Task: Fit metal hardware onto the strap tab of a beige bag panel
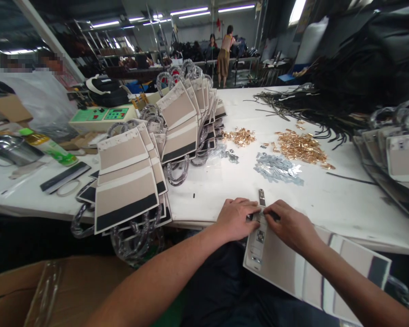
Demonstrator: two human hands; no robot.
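A flat beige bag piece (282, 265) with white bands and a black end strip lies across my lap, its near end at the table edge. My left hand (237, 219) is closed on the left corner of that end. Close beside it, my right hand (291, 225) has its fingertips pinched together over the same end; what is between them is hidden. Small metal fittings (260, 235) show along the end strip below my fingers. Just beyond my fingertips, a narrow tab with a metal plate (261, 197) sticks up onto the table.
Stacked beige bag pieces with plastic-wrapped handles (127, 181) fill the table's left side; more bag pieces (405, 156) stand right. Gold-coloured metal parts (301, 146) and flat silver plates (277, 169) lie in piles ahead. Black straps (300, 111) spread behind. A cardboard box (68, 290) sits below left.
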